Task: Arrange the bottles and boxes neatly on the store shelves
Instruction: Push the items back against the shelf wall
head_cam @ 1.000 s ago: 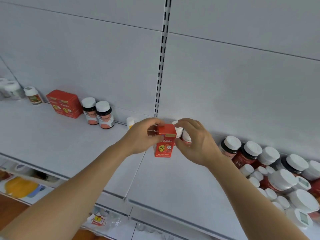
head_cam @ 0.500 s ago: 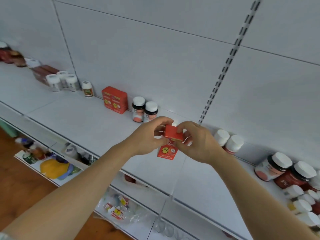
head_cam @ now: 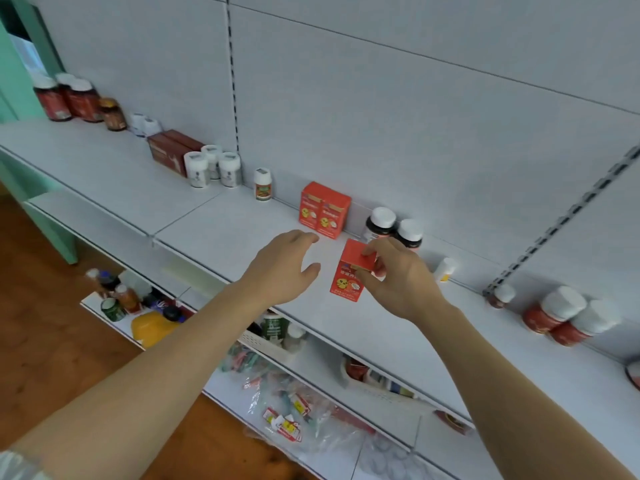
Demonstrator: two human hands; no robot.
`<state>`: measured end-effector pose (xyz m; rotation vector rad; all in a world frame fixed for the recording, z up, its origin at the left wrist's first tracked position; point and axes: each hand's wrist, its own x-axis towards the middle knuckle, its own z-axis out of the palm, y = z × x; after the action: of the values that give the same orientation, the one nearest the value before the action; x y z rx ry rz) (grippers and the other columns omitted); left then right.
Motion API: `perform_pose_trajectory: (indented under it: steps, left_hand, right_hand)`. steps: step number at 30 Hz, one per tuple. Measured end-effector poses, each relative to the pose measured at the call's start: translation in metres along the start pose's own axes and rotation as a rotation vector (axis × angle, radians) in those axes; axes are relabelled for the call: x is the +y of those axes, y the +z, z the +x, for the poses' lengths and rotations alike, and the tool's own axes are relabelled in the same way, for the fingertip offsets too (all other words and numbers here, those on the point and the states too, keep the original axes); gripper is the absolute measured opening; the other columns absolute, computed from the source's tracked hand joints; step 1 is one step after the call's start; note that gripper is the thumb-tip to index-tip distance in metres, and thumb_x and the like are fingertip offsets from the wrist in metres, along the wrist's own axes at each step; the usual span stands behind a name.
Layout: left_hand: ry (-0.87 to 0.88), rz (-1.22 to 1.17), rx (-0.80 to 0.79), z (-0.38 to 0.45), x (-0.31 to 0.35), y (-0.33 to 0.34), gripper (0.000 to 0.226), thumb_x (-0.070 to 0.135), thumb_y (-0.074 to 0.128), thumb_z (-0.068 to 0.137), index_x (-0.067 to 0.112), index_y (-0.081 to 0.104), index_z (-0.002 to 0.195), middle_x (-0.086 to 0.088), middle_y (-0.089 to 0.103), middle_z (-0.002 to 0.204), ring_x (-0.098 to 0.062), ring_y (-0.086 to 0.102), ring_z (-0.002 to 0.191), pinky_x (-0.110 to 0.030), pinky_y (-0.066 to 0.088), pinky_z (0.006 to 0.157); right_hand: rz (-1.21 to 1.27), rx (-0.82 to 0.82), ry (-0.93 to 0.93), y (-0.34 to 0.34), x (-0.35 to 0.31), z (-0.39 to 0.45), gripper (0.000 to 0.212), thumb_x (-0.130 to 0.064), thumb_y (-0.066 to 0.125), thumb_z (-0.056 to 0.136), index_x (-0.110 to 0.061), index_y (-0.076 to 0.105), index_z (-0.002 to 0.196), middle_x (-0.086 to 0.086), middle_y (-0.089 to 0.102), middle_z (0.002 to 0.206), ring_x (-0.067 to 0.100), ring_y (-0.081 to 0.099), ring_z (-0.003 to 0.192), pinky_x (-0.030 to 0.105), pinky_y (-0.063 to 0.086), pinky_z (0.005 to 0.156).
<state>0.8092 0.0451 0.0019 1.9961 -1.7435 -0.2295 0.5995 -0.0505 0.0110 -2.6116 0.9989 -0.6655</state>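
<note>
My right hand [head_cam: 398,275] grips a small red box [head_cam: 348,277] by its top, holding it over the white shelf [head_cam: 214,216]. My left hand [head_cam: 282,265] hovers open just left of the box, touching nothing. Behind it, against the back wall, stands a pair of matching red boxes [head_cam: 323,209]. Two dark bottles with white caps [head_cam: 393,225] stand right of that pair, partly hidden by my right hand.
Along the back wall to the left stand a small white-capped bottle [head_cam: 262,185], three white bottles [head_cam: 213,166], dark red boxes [head_cam: 169,150] and red bottles [head_cam: 65,97]. Red bottles [head_cam: 568,317] crowd the right. Lower shelves hold bags and bottles [head_cam: 284,403].
My left hand has let go of the red box and opened beside it. My view has swung left along the shelf, and the box has come closer to the matching red pair.
</note>
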Motion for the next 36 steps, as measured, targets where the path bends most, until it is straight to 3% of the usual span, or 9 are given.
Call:
perform_pose_trajectory:
  steps: [6,15,22,29,36]
  left_hand:
    - [-0.032,0.099,0.016,0.026,-0.052,-0.006,0.054,0.036,0.051,0.097,0.014,0.04,0.145,-0.004,0.046,0.144,-0.023,0.04,0.133,-0.034,0.037,0.105]
    - [-0.026,0.179,-0.003,0.095,-0.109,-0.022,0.052,0.036,0.053,0.096,0.013,0.044,0.142,-0.004,0.048,0.143,-0.023,0.042,0.132,-0.034,0.038,0.103]
    - [0.035,0.121,-0.053,0.122,-0.144,-0.019,0.051,0.032,0.054,0.095,0.013,0.045,0.141,-0.003,0.048,0.143,-0.023,0.042,0.131,-0.031,0.038,0.099]
    - [0.157,0.051,-0.106,0.143,-0.173,-0.021,0.047,0.031,0.053,0.095,0.012,0.047,0.138,-0.002,0.05,0.139,-0.022,0.045,0.126,-0.031,0.039,0.095]
    - [0.271,0.02,-0.118,0.149,-0.184,-0.023,0.048,0.031,0.057,0.093,0.01,0.049,0.136,-0.005,0.054,0.133,-0.025,0.048,0.122,-0.033,0.041,0.094]
  right_hand:
    - [-0.02,0.026,0.012,0.042,-0.006,0.065,0.032,-0.031,0.071,0.085,-0.019,0.06,0.113,-0.004,0.059,0.104,0.015,0.059,0.082,0.036,0.053,0.074]
    - [0.009,0.078,-0.017,0.104,-0.011,0.146,0.031,-0.023,0.072,0.083,-0.013,0.061,0.11,0.003,0.061,0.116,0.028,0.064,0.087,0.041,0.054,0.068]
    - [-0.087,0.115,-0.025,0.126,-0.017,0.161,0.031,-0.013,0.075,0.081,-0.008,0.061,0.108,0.008,0.06,0.12,0.032,0.064,0.086,0.034,0.052,0.064]
    - [-0.238,0.164,0.126,0.142,-0.023,0.163,0.03,-0.009,0.074,0.081,-0.004,0.061,0.108,0.015,0.056,0.132,0.042,0.063,0.094,0.042,0.055,0.062]
    - [-0.343,0.131,0.211,0.148,-0.033,0.164,0.032,-0.01,0.069,0.085,-0.004,0.059,0.115,0.016,0.053,0.137,0.042,0.057,0.111,0.05,0.057,0.069]
